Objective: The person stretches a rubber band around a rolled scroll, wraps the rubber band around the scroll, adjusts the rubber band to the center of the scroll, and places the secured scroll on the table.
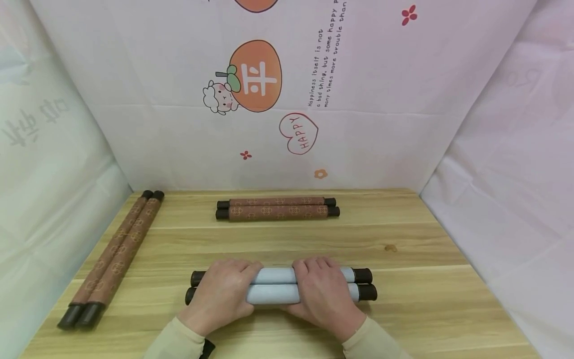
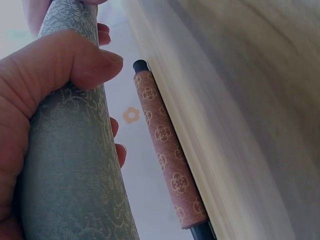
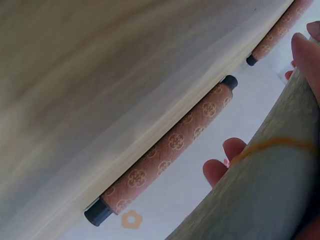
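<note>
Two light blue scrolls (image 1: 272, 294) with black end knobs lie side by side, crosswise at the front of the table. My left hand (image 1: 224, 294) grips both toward their left end, and my right hand (image 1: 325, 294) grips them toward the right end. A bare blue stretch shows between the hands. In the left wrist view, the near blue scroll (image 2: 75, 165) has a raised floral weave, and the left thumb (image 2: 90, 65) lies over it. An orange band (image 3: 272, 143) crosses the blue scroll in the right wrist view. The undersides of the scrolls are hidden.
A pair of brown flower-patterned scrolls (image 1: 278, 212) lies crosswise at the back of the wooden table (image 1: 403, 309). Another brown pair (image 1: 127, 242) slants along the left edge. White printed cloth (image 1: 358, 144) rises behind and at both sides. A dark object shows beside the left cuff (image 1: 181, 341).
</note>
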Motion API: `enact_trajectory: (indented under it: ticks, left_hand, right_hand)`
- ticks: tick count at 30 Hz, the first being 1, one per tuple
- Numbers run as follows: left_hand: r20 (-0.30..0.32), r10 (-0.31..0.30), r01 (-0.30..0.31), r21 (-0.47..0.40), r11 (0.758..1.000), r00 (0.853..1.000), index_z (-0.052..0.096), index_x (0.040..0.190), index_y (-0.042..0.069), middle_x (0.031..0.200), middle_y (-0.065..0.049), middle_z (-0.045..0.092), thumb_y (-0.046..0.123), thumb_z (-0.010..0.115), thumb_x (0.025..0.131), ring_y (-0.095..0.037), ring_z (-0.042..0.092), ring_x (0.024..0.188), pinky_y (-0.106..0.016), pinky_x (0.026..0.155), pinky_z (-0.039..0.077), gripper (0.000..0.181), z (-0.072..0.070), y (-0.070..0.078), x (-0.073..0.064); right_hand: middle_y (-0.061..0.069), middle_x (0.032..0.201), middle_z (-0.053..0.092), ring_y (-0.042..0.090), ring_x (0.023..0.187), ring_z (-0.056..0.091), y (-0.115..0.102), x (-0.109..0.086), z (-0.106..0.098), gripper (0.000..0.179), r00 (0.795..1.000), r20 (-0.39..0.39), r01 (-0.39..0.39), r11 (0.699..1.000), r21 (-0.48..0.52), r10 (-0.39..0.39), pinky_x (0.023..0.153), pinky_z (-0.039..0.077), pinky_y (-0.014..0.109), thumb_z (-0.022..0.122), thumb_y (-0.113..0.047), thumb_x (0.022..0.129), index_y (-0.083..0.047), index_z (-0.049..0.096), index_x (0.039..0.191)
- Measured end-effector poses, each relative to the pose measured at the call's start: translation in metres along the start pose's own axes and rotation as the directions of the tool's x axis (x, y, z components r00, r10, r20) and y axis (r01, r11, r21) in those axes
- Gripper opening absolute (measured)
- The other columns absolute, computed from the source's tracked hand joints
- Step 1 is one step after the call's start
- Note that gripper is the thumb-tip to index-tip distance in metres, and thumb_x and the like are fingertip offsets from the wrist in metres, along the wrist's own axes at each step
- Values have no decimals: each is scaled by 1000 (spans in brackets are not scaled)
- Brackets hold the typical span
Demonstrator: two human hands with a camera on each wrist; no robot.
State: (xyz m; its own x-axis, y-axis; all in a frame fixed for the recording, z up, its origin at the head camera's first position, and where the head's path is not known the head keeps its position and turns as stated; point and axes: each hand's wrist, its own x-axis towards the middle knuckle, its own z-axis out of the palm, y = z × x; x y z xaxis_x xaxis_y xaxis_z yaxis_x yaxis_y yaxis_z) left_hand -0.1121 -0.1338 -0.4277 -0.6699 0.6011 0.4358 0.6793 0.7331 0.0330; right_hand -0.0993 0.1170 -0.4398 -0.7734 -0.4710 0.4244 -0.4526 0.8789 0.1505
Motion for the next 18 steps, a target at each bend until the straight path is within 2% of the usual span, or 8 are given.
enact_trajectory:
  ticks: [4,8,14,18]
  left_hand:
    - [14,-3,3,-1,1000,1000,73,116,13,100,0,76,28,91,55,-16,70,85,-38,74,59,65,1,3,1]
    - [36,-19,20,-7,1000,999,73,119,13,103,0,76,28,92,57,-16,71,87,-39,75,59,66,2,3,1]
    - [67,-42,42,1,999,997,73,122,11,108,-2,77,29,92,58,-17,72,93,-39,80,60,69,-1,-1,0]
    - [59,-47,46,16,999,997,73,121,11,106,-1,77,29,92,57,-16,72,92,-38,81,60,69,-4,-7,0]
  right_hand:
    - [7,93,71,29,89,71,-5,0,0,84,1000,7,-13,1000,-13,13,88,58,47,78,-82,64,-12,61,107]
    - [7,99,71,29,93,71,-3,-1,-4,89,999,44,-28,999,20,27,92,57,48,78,-83,62,-13,61,113]
    - [8,122,69,32,112,67,12,-4,-13,111,988,144,-62,994,92,48,104,52,53,78,-87,58,-13,56,137]
    - [9,126,68,33,116,66,26,-7,-15,117,981,181,-84,994,69,70,107,48,57,82,-85,52,-13,55,140]
